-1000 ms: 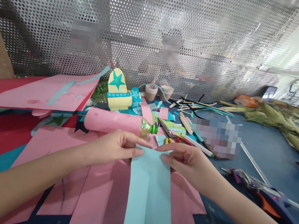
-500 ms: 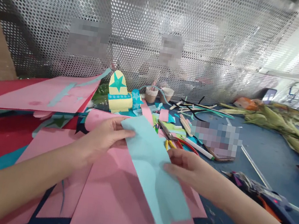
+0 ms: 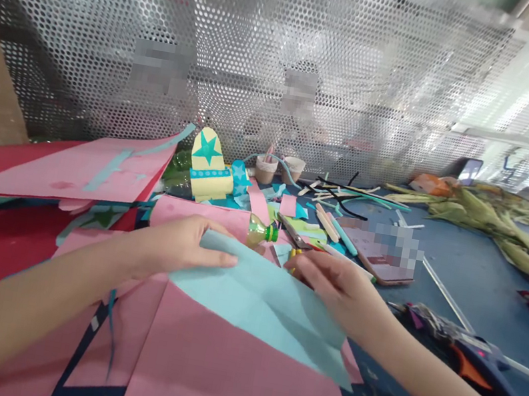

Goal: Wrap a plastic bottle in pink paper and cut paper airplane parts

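Note:
A light blue sheet of paper [image 3: 252, 297] slants over a large pink sheet [image 3: 233, 382]. My left hand [image 3: 185, 246] pinches its upper left corner, thumb on top. My right hand [image 3: 327, 276] is closed around the handles of the scissors [image 3: 295, 233], at the paper's upper right edge. Part of the red and yellow handles is hidden by the fingers. The blades point away to the left. Just behind the blue sheet lies a bottle [image 3: 205, 215] wrapped in pink paper, its green neck to the right.
A yellow paper-covered bottle with a star [image 3: 208, 148] lies behind. Two small cups [image 3: 265, 170] stand by the perforated metal screen [image 3: 341, 69]. A phone [image 3: 381, 255], a glue gun [image 3: 467, 347] and dry husks [image 3: 485, 214] are on the right. Paper scraps and markers lie in the middle.
The blue paper has swung flatter, its upper left corner moving left and down with my left hand. My right hand has gone from the paper's edge to the scissors. The pink bottle's neck is now uncovered.

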{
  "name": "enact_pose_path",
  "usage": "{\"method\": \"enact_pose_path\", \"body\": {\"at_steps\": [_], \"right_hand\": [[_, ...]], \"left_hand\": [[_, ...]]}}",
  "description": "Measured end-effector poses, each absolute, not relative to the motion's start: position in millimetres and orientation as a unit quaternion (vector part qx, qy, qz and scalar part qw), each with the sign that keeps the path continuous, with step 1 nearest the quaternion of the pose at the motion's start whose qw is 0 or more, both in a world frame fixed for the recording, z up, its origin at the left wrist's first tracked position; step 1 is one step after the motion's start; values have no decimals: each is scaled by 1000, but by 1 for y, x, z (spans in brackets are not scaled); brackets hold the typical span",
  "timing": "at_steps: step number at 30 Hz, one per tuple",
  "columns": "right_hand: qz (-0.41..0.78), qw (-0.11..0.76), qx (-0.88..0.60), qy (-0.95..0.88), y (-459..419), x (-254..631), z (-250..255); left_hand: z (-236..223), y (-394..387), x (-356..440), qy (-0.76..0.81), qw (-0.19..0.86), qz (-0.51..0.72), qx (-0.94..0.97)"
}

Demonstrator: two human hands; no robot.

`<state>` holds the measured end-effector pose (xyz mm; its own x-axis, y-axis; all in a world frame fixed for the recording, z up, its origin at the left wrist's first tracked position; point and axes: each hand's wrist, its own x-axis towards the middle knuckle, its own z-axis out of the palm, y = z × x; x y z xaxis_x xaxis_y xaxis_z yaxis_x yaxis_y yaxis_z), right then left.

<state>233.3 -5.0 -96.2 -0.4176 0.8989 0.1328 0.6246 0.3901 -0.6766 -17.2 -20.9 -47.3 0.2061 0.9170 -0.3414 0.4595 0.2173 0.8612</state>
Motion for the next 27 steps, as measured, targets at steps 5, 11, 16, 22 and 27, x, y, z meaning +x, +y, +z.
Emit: {"method": "enact_pose_path", "body": {"at_steps": [5,11,16,22,27], "right_hand": [[132,214,-558,-791,8,245,-102],[129,161,-598,-774,17,247,-113],[171,180,-623,-742,24,248,-121],[330,267,-606,-673,30,252,-113],[469,339,-526,-624,13,240,-101]], "left_hand": [[-45,-16,-20,606,379,360,599],[-39,-15,-25,631,176,447,610],[-35,-17,-28,641,138,516,550],[-43,-12,-36,629,80,573,520],[-47,-12,-41,637,97,563,518]]}}
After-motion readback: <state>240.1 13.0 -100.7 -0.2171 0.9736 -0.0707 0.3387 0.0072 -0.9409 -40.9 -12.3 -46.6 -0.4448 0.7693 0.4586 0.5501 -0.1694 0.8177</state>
